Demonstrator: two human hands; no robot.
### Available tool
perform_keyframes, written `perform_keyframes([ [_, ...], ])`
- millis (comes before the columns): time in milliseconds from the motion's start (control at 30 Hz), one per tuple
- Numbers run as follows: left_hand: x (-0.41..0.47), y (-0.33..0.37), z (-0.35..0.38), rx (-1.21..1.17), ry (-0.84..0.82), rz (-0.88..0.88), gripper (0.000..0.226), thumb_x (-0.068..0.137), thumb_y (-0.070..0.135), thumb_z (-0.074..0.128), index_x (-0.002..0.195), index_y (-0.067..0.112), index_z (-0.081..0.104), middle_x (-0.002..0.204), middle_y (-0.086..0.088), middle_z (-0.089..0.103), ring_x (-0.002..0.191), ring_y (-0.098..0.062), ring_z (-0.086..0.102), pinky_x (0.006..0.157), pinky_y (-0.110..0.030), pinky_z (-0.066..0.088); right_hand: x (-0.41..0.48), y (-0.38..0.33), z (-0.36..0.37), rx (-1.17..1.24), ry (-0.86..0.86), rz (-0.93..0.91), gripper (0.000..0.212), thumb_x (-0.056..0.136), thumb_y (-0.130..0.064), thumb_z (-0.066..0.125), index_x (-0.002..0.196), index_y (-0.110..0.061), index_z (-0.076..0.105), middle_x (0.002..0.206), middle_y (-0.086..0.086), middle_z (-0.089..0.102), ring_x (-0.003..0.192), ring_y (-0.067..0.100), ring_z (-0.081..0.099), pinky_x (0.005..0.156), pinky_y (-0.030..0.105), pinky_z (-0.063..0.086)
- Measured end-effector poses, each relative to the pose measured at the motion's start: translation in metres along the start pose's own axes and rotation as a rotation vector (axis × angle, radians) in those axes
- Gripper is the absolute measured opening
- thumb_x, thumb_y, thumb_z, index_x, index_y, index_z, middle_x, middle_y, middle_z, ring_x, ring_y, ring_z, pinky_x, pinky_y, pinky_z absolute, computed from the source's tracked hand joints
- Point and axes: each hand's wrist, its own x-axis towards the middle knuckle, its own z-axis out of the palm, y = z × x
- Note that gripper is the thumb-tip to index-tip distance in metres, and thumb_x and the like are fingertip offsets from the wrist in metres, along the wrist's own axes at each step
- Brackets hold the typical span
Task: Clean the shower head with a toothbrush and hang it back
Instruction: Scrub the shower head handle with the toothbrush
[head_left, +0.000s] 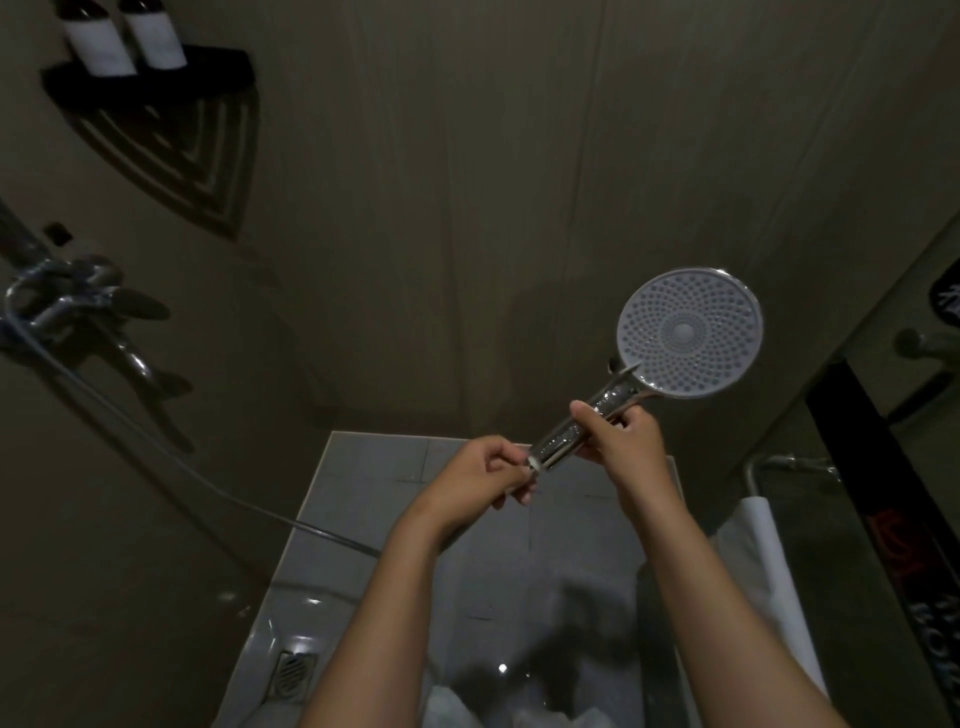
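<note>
Holding shower head (690, 332): right grip (623, 436) wraps mid-handle, left grip (483, 473) pinches handle end.

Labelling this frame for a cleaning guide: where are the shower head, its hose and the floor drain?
shower head (688, 332): head view, centre of the round spray face.
hose (332, 535): head view, its lower, brighter stretch.
floor drain (294, 673): head view, middle of the metal grate.

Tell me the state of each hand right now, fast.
Left hand: closed, fingers pinching the bottom end of the shower head.
Right hand: closed, gripping its handle higher up, nearer the spray face.
</note>
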Motion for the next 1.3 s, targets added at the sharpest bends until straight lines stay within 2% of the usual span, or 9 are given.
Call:
perform_keyframes([
  [100,-0.001,-0.002,-0.002,0.028,-0.006,0.016,0.009,0.089,0.0,0.057,0.098,0.0,0.057,0.076,-0.007,0.068,0.058,-0.006,0.063,0.05,-0.017,0.038,0.002,0.002,0.0,-0.034,-0.003,-0.015,0.01,0.084,-0.012,0.069,0.082,-0.013,0.059,0.077,0.004,0.066,0.064,0.008,0.066,0.052,0.019,0.053],
  [200,-0.001,-0.003,-0.003,0.016,-0.001,0.037,0.006,0.088,-0.001,0.059,0.092,0.004,0.057,0.076,-0.008,0.067,0.057,-0.006,0.063,0.049,-0.017,0.038,0.002,0.001,0.001,-0.019,-0.004,-0.02,0.01,0.084,-0.011,0.068,0.084,-0.012,0.059,0.078,0.004,0.066,0.068,0.011,0.066,0.053,0.02,0.054],
  [433,0.001,-0.005,-0.006,0.009,0.07,0.072,0.022,0.079,-0.003,0.069,0.078,0.016,0.058,0.08,-0.012,0.067,0.061,-0.011,0.062,0.047,-0.019,0.038,-0.001,-0.002,0.004,0.012,-0.014,-0.005,0.008,0.085,-0.01,0.066,0.085,-0.011,0.058,0.076,0.004,0.065,0.063,0.009,0.064,0.05,0.017,0.052],
  [567,0.002,-0.005,-0.007,0.022,0.094,0.077,0.026,0.075,-0.004,0.072,0.076,0.017,0.057,0.069,-0.005,0.064,0.058,-0.009,0.059,0.046,-0.019,0.038,-0.003,-0.004,0.006,0.017,-0.019,0.004,0.011,0.086,-0.009,0.065,0.093,-0.007,0.057,0.076,0.004,0.064,0.066,0.011,0.063,0.049,0.016,0.052],
  [700,0.004,-0.007,-0.009,0.019,0.108,0.075,0.027,0.072,-0.005,0.075,0.074,0.016,0.057,0.069,-0.006,0.064,0.057,-0.01,0.061,0.045,-0.021,0.038,-0.004,-0.004,0.007,0.04,-0.015,0.006,0.016,0.086,-0.009,0.065,0.099,-0.002,0.058,0.077,0.005,0.064,0.066,0.011,0.064,0.049,0.016,0.051],
  [1000,0.001,-0.007,-0.015,-0.023,0.006,0.063,0.009,0.084,0.0,0.066,0.092,0.0,0.062,0.073,-0.004,0.069,0.057,-0.007,0.063,0.048,-0.019,0.04,-0.006,-0.004,0.008,0.048,-0.023,0.011,0.007,0.087,-0.011,0.064,0.083,-0.01,0.058,0.079,0.006,0.065,0.071,0.014,0.065,0.053,0.017,0.054],
  [1067,0.0,-0.009,-0.016,-0.038,-0.023,0.052,0.004,0.089,0.005,0.06,0.091,0.003,0.063,0.074,-0.008,0.068,0.055,-0.008,0.061,0.049,-0.018,0.039,-0.006,-0.005,0.008,0.054,-0.046,-0.005,0.008,0.088,-0.009,0.062,0.082,-0.009,0.057,0.077,0.007,0.064,0.07,0.015,0.064,0.055,0.018,0.055],
  [1167,0.0,-0.011,-0.018,-0.033,-0.03,0.042,0.014,0.095,0.011,0.053,0.087,0.009,0.064,0.075,-0.007,0.068,0.055,-0.008,0.059,0.05,-0.019,0.038,-0.005,-0.008,0.006,0.062,-0.055,-0.025,0.007,0.088,-0.009,0.063,0.084,-0.007,0.057,0.076,0.008,0.064,0.069,0.017,0.064,0.057,0.02,0.056],
  [1300,0.001,-0.011,-0.019,-0.024,-0.013,0.053,0.011,0.093,0.011,0.055,0.088,0.006,0.064,0.077,-0.007,0.069,0.056,-0.008,0.059,0.051,-0.019,0.038,-0.005,-0.011,0.005,0.063,-0.051,-0.029,0.007,0.088,-0.01,0.063,0.084,-0.009,0.057,0.075,0.006,0.063,0.064,0.011,0.064,0.053,0.018,0.054],
])
